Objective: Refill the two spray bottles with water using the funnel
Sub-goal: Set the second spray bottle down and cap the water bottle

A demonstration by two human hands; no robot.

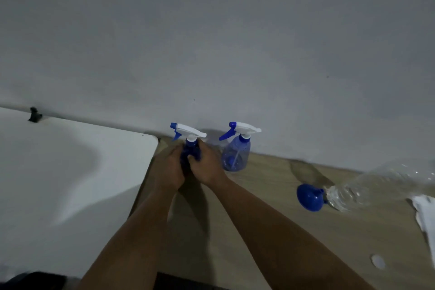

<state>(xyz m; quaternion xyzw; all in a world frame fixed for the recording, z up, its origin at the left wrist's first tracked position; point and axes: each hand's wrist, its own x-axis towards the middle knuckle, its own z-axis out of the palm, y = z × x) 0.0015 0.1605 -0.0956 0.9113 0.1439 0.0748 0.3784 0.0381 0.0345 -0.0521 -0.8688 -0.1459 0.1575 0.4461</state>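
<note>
Smooth white tabletop (70, 172) at left. On the wood-grain counter (270, 231), the left hand (168, 168) and right hand (207, 165) both clasp the near spray bottle (188, 139) — translucent blue plastic. Second spray bottle (236, 148) stands beside it, untouched. Rounded blue funnel (309, 196) lies touching a clear — apparently crinkled — water bottle (376, 186).

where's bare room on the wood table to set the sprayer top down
Bare wood lies between the right forearm and the funnel. Crowded: both hands on the held spray bottle, second spray bottle beside it.
</note>
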